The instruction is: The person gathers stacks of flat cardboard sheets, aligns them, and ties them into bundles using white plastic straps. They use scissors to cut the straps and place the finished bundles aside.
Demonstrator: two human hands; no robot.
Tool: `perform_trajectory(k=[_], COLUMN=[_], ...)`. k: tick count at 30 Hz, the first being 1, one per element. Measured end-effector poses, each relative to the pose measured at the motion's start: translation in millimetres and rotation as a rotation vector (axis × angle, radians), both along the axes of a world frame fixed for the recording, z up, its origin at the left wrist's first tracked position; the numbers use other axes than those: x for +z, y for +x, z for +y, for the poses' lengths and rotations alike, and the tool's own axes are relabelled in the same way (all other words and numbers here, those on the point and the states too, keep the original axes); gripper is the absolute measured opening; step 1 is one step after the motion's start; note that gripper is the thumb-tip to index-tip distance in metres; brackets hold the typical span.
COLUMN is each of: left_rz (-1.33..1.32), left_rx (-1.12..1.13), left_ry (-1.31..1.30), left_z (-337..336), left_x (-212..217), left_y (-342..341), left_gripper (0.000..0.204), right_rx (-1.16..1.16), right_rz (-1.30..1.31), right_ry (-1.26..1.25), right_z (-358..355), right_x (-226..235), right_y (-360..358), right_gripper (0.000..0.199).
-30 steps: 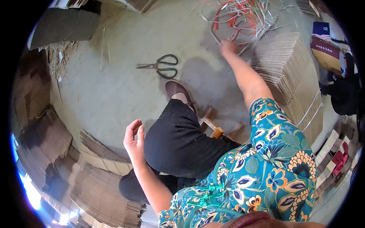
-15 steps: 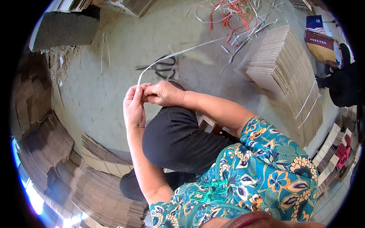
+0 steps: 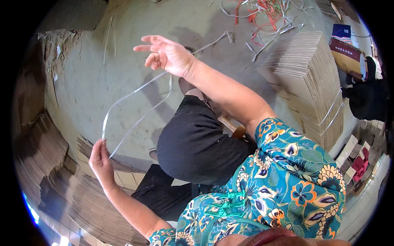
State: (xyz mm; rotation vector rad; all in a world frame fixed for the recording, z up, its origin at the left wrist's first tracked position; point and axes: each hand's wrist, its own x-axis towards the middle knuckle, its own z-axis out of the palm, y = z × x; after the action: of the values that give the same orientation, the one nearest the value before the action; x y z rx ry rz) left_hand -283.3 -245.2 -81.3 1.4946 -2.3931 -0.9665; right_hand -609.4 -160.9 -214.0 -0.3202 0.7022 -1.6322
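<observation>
person seated low over a concrete floor (image 3: 82, 82), black trousers, floral teal top. both hands on one white plastic strap (image 3: 135, 94).

left hand (image 3: 100, 158) low at the person's left, fingers pinched together on the strap's near end, where the strap folds over into two runs. right hand (image 3: 168, 55) raised further out, palm side down, fingers spread and mostly apart; strap passes under the palm, can't tell exactly which fingers clamp it. strap hangs in the air between the two hands as a doubled loop, both runs sagging slightly, clear of the floor. a tail of it goes on past the right hand toward the far right and ends near the scrap pile.

around them:
- bundled stack of flat cardboard sheets (image 3: 312, 82) to the person's right, tied with white strap bands, resting on the floor.
- tangle of red and white strap offcuts (image 3: 262, 12) on the floor at the far side, well apart from both hands.
- fanned flat cardboard sheets (image 3: 61, 197) along the person's left, just beside the left hand's forearm.
- small wooden stool (image 3: 232, 127) partly visible under the person's leg.
</observation>
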Motion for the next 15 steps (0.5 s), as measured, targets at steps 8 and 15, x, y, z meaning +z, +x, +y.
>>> perform_trajectory(k=[8, 15], left_rz=[0.045, -0.261], left_rx=[-0.1, -0.051], left_ry=[-0.08, -0.36], left_z=[8.7, -32.0], left_x=[27.7, 27.0], left_y=[-9.4, 143.5], left_gripper=[0.009, 0.012], right_rx=[0.76, -0.139], right_rz=[0.795, 2.254], right_ry=[-0.211, -0.409], right_z=[-16.3, -46.6], right_x=[15.8, -21.2], right_y=[84.1, -100.3], right_gripper=[0.024, 0.014])
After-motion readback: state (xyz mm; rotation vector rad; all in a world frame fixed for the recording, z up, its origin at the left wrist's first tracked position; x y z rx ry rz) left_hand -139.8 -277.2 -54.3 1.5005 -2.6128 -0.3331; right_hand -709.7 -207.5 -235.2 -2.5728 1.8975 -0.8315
